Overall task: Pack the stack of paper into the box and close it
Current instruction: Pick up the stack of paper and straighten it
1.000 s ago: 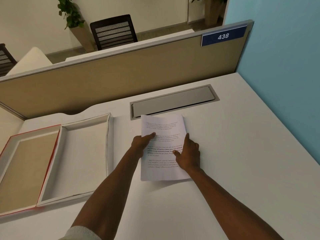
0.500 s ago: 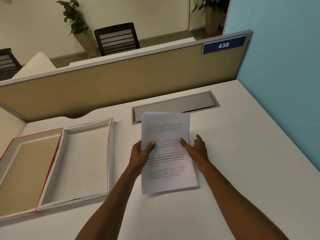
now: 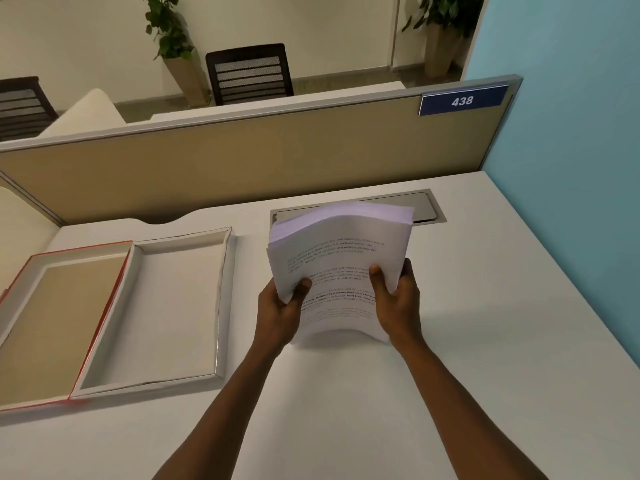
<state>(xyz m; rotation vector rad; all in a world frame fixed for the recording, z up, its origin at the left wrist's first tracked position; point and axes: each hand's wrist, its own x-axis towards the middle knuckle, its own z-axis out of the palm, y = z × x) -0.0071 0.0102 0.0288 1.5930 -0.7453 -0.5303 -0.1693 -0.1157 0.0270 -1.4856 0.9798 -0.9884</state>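
Head view, one entry. Stack of paper [image 3: 337, 271]: printed sheets, lifted off the desk [image 3: 485, 341], far end raised and bowed upward, near end drooping toward the desk top; whether the near edge touches the surface cannot be told. Left hand [image 3: 278, 315]: clamped on the stack's left edge, thumb on the printed top sheet, fingers curled beneath and out of sight. Right hand [image 3: 398, 303]: clamped on the right edge, thumb on top, fingers wrapped under. Box [image 3: 221, 306]: white shallow tray, open, lying flat on the desk to the left of the stack, apart from it. Lid [image 3: 20, 282]: red-edged, inner side up, lying against the box's left side. Metal cable hatch [image 3: 426, 206]: set in the desk behind the stack, partly covered by it.
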